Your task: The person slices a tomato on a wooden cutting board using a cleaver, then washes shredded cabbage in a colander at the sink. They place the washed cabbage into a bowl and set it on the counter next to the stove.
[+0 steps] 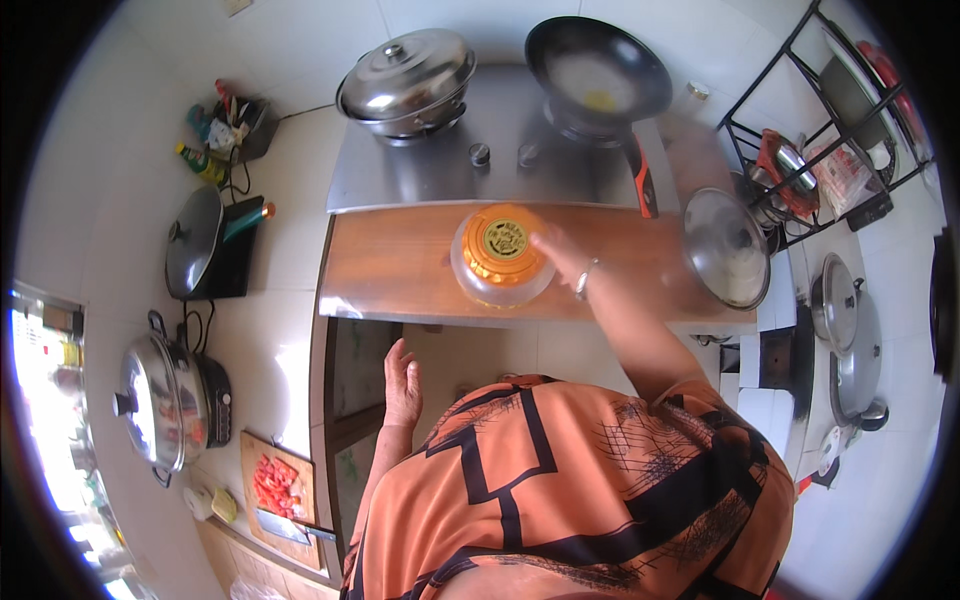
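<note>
A clear jar (491, 298) with an orange lid stands on the wooden counter (390, 255) in front of the stove. My right hand (553, 255), slightly blurred and wearing a bracelet at the wrist, is at the lid's right side; whether it grips the jar does not show. Below the counter's front edge my left hand (403, 382) hangs in the air, fingers up and apart, with nothing in it. Beyond the jar, a black wok (600, 67) with something yellow in its bottom sits on the right burner, its black and red handle pointing towards me.
A lidded steel pot (409, 82) is on the left burner. A glass lid (726, 247) lies at the counter's right end, near a black rack (787, 180). At left are an electric pot (169, 397) and a cutting board (306, 553) with chopped red pieces (276, 484) and a cleaver (283, 526).
</note>
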Available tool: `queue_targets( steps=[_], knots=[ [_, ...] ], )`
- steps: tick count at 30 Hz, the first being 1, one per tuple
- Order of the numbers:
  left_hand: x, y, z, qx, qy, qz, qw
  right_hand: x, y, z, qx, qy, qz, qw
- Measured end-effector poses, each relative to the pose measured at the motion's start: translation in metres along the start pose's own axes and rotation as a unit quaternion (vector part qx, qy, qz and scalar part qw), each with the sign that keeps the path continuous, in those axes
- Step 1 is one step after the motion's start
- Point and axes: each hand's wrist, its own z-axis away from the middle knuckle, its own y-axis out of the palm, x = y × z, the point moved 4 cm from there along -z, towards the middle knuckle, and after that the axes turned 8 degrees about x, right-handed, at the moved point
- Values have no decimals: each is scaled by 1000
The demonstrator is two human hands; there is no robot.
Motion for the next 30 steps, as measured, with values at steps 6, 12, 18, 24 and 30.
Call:
queue_targets(
  steps=[6,12,18,24,30],
  knots=[
    [-9,24,-93,94,-10,76,993,-37,3,-13,33,66,-42,996],
    [-22,66,-165,165,-93,185,964,-55,-12,-19,85,78,-87,989],
    [-49,91,-170,264,-100,210,936,-51,-28,9,21,22,-33,999],
    [-140,178,-143,467,-86,271,837,-47,-138,121,-58,-88,91,990],
    [-208,289,-134,558,51,286,777,-16,-243,198,-52,19,132,990]
  ],
)
